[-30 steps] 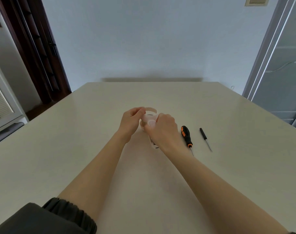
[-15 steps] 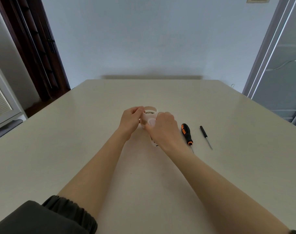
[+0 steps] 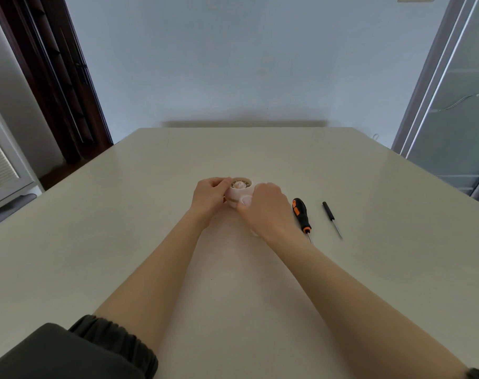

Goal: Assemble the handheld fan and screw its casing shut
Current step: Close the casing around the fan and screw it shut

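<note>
Fan [image 3: 239, 190]: small, round, pale pink smooth plastic, ribbed grille facing up, held just above the table [image 3: 342, 269] mid-surface. Left hand [image 3: 209, 196] fingers curled, pinching the fan's left rim. Right hand [image 3: 265, 206] fingers closed around its right side, hiding the lower body. Table matte cream. Right of the hands: black-and-orange screwdriver [image 3: 301, 214], then thin black screwdriver [image 3: 331, 218], apart.

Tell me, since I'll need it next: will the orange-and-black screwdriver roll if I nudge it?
Probably somewhat. The orange-and-black screwdriver lies flat on the smooth table, and its handle looks rounded, so a sideways nudge could roll it. The thick handle and thin shaft suggest it would curve rather than roll straight. It looks stiff and light, likely easy to pinch up.
</note>
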Tool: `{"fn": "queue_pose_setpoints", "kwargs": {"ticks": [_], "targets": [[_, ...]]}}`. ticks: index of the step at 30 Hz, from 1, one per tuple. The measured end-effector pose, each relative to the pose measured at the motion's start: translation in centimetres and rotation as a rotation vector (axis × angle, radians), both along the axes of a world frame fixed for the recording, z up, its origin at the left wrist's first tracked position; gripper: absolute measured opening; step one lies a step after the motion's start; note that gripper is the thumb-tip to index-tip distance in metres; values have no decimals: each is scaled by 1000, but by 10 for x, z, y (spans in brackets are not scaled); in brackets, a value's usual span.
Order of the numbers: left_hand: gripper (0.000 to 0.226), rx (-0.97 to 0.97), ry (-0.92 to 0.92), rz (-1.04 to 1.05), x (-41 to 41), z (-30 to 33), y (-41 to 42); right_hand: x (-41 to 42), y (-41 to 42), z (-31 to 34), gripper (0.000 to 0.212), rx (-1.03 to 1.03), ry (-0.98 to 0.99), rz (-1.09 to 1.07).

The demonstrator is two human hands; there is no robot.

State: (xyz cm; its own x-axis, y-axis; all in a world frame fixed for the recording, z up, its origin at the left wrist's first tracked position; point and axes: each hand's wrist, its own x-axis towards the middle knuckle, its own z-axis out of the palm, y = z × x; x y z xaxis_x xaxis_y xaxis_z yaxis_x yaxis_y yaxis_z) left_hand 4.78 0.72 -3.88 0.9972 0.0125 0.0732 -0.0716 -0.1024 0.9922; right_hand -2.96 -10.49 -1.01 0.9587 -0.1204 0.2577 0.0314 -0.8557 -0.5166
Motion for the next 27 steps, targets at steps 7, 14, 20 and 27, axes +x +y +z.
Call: {"fn": "queue_pose_setpoints", "kwargs": {"ticks": [7,14,20,27], "targets": [[17,22,-7,25,0,0,2,2,-4,1,33,-83,29,-28],[22,82,-4,59,-2,0,4,11,-11,-5,26,-112,32,-41],[42,193,-76,-17,-8,3,0,22,-21,-8,41,-66,101,-1],[50,298,-142,-162,-12,3,0,21,-32,-1,25,8,137,93]]}}
